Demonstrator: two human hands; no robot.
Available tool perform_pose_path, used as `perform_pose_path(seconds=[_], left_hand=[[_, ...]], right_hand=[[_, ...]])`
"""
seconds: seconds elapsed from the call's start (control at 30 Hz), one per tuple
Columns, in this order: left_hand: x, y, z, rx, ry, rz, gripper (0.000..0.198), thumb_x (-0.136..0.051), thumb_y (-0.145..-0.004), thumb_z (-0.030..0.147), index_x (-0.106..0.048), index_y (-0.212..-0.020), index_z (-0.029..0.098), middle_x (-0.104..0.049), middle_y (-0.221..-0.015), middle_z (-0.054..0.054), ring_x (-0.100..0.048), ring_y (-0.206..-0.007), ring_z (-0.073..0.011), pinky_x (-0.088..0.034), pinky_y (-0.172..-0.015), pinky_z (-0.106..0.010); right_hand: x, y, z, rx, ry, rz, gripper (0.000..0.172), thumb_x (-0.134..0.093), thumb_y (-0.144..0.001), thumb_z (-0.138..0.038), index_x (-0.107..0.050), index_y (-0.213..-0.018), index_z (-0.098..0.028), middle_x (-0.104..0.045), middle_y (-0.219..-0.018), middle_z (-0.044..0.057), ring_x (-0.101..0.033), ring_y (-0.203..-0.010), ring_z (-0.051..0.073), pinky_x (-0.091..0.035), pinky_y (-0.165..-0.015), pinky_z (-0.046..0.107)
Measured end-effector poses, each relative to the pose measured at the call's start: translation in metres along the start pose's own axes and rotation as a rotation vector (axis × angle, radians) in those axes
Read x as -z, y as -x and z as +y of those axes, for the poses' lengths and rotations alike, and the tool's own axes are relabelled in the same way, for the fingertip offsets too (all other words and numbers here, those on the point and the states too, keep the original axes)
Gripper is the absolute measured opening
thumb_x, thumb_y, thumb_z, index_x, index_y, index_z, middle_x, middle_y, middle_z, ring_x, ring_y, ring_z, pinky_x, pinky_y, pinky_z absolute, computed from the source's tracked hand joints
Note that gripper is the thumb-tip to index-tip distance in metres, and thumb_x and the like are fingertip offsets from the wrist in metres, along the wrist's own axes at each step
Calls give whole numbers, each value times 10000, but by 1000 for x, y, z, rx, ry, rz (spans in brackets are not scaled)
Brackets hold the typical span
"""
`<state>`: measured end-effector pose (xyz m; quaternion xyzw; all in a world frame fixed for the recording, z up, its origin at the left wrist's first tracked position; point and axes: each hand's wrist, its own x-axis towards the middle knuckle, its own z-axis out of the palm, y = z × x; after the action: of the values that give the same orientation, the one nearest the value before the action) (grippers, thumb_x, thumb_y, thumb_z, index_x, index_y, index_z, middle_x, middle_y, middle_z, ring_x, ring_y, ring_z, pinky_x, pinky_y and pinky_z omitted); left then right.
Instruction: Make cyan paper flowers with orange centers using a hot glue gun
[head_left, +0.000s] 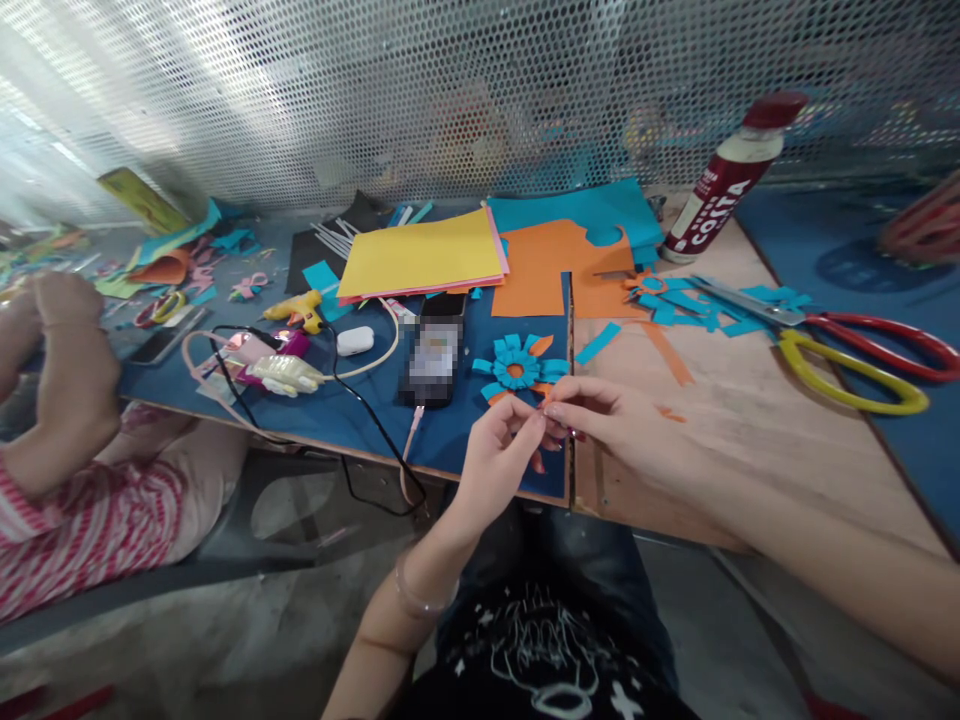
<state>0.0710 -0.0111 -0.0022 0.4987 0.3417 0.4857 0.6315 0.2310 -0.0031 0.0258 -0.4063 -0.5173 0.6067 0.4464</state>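
My left hand (504, 450) and my right hand (600, 415) meet over the table's front edge, fingertips pinched together. Whatever lies between them is small and mostly covered by the fingers; a bit of orange shows there. Just beyond the fingertips lies a blue paper flower (515, 372) with an orange centre and orange petals, flat on the blue tabletop. A blue paper strip (598, 343) is to its right, on the wooden board. Left of the flower, a phone (433, 362) is plugged into a pink cable.
Large scissors (825, 335) and a Costa bottle (724, 185) stand out at right, near blue scraps. Yellow sheets (424, 252) and orange paper (544, 260) lie behind. A yellow glue gun (296, 311), earbud case (355, 341) and cables are leftward; another person's arm (75, 370) is far left.
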Motion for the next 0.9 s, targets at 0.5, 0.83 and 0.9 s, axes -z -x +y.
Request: perform_pose_path(seconds=[0.5, 0.83, 0.9], left_hand=[[-1, 1, 5, -6, -137, 30, 232, -575, -933, 375, -626, -892, 153, -707, -843, -54, -645, -657, -116, -511, -459, -170], [-1, 2, 4, 25, -138, 33, 243, -661, -872, 380, -678, -878, 138, -728, -836, -67, -651, -622, -119, -500, -451, -178], [-2, 2, 5, 23, -150, 47, 238, -658, -872, 378, -678, -862, 141, -726, -823, -58, -628, -577, -102, -493, -442, -176]], right_hand=[[4, 1, 5, -80, 40, 83, 291, -749, -773, -478, -658, -754, -203, -586, -712, -21, -491, -636, 104, -362, -588, 285], [4, 2, 4, 3, 112, 67, 301, -712, -805, -482, -636, -730, -200, -543, -667, -31, -464, -609, 100, -369, -591, 288], [3, 2, 3, 30, 111, 59, 285, -708, -809, -471, -636, -741, -204, -557, -686, -30, -485, -622, 104, -395, -615, 290]])
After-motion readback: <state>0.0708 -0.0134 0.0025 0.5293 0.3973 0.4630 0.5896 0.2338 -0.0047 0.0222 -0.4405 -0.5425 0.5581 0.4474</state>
